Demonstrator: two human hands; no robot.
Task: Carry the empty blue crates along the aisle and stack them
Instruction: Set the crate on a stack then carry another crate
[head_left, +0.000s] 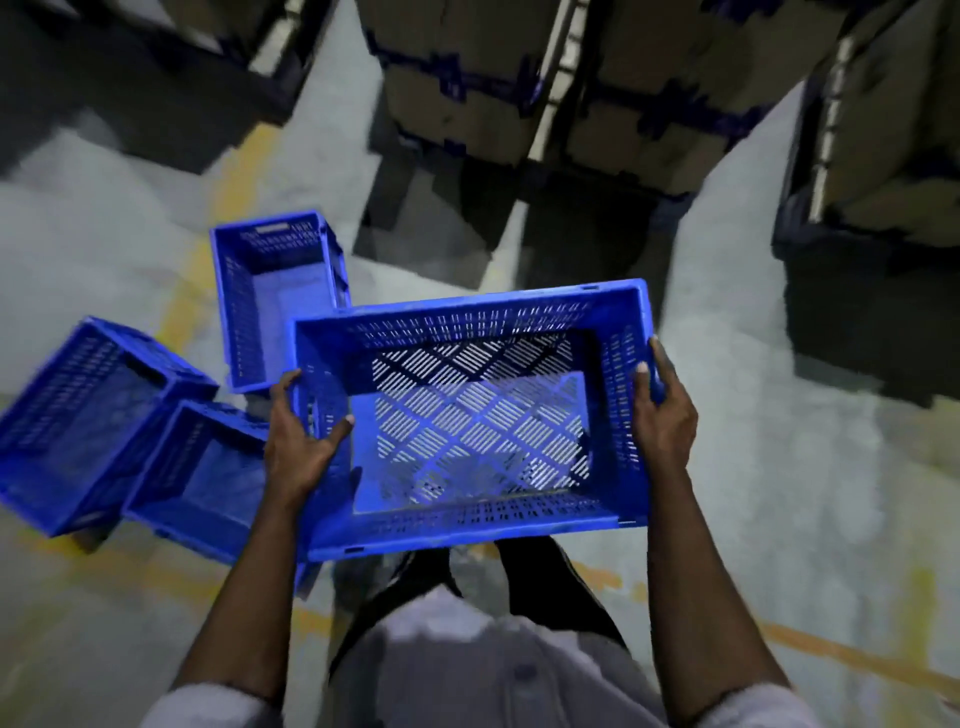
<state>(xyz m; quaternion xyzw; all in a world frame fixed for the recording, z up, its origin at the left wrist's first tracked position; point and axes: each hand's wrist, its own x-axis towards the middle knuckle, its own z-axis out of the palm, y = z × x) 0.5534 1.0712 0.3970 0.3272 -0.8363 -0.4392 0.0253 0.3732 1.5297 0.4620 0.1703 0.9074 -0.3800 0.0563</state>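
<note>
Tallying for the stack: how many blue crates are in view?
4: held crate between left hand and right hand; upright crate beyond it; far-left crate and near-left crate on the floor. Others may be hidden.

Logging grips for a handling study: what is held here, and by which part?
One crate, held by both hands: left hand grips its left end wall, thumb inside; right hand grips the right end wall.
</note>
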